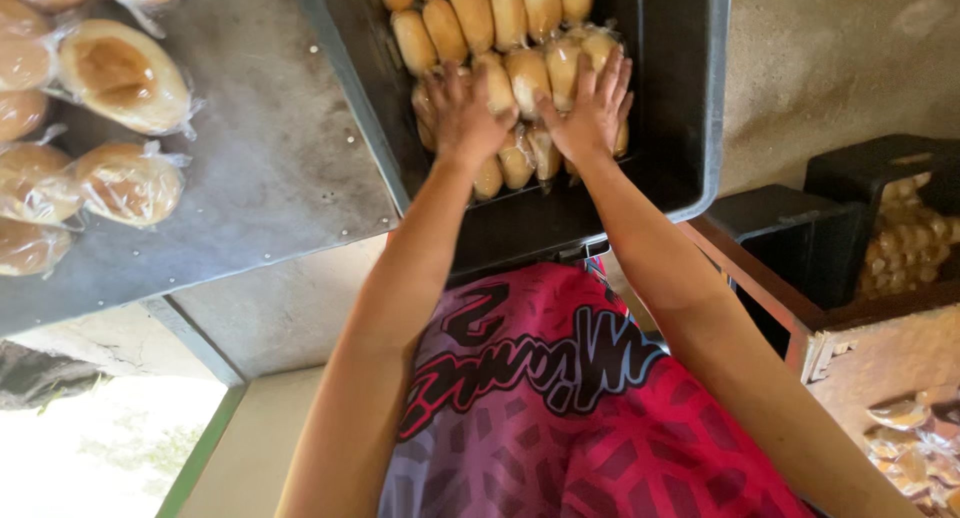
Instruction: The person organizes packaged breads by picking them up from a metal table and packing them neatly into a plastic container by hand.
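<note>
A clear plastic bag of oblong golden bread rolls (pixel 530 78) lies in a black plastic crate (pixel 690 128). My left hand (pixel 463 113) presses flat on the bag's left side with fingers spread. My right hand (pixel 592 108) rests on its right side, fingers also spread over the rolls. More rolls (pixel 480 13) lie in rows farther back in the crate. Both forearms reach forward over my red and purple patterned shirt.
A grey metal table (pixel 260 168) at left carries several round buns wrapped in clear plastic (pixel 120 73). At right, another black crate (pixel 880 188) holds small bagged breads, on a wooden shelf (pixel 800 318). More wrapped breads (pixel 910 448) lie at lower right.
</note>
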